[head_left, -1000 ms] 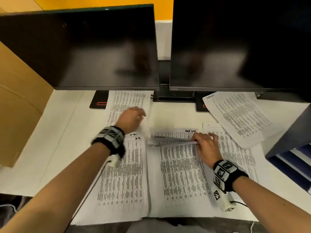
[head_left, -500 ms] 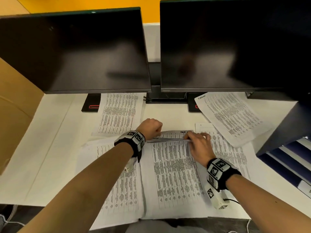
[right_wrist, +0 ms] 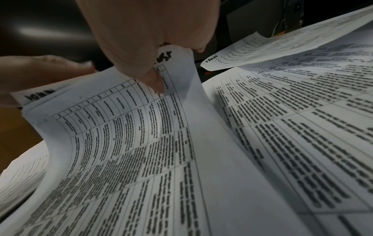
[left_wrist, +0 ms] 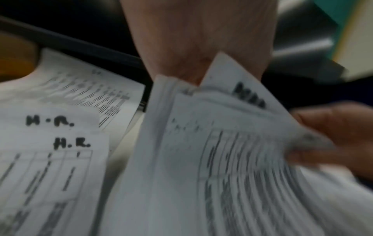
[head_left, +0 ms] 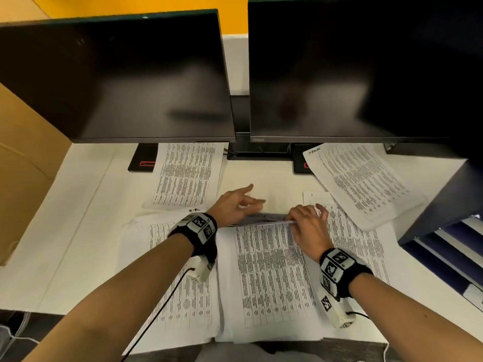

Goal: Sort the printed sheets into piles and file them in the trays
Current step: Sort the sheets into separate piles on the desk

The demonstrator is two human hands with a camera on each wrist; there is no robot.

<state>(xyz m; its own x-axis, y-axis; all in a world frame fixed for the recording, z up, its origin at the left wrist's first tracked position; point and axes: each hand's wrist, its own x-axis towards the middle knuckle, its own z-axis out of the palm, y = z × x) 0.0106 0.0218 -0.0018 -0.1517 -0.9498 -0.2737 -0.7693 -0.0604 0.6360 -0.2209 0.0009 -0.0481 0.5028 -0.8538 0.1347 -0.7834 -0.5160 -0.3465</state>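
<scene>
Twin dark monitors [head_left: 360,69] looming behind the centre stack [head_left: 269,273] of printed sheets, with sorted piles fanned around that stack: an "H.R." pile [head_left: 180,296] to its left, two more piles beyond. Filing trays [head_left: 449,246] off to the stack's right, seemingly awaiting the piles. Right hand [head_left: 308,226] pinching the stack's raised far edge between thumb and fingertips, apparently to expose headings. Left hand [head_left: 235,205] at the same edge, fingers loosely spread, likely ready to peel off a sheet.
</scene>
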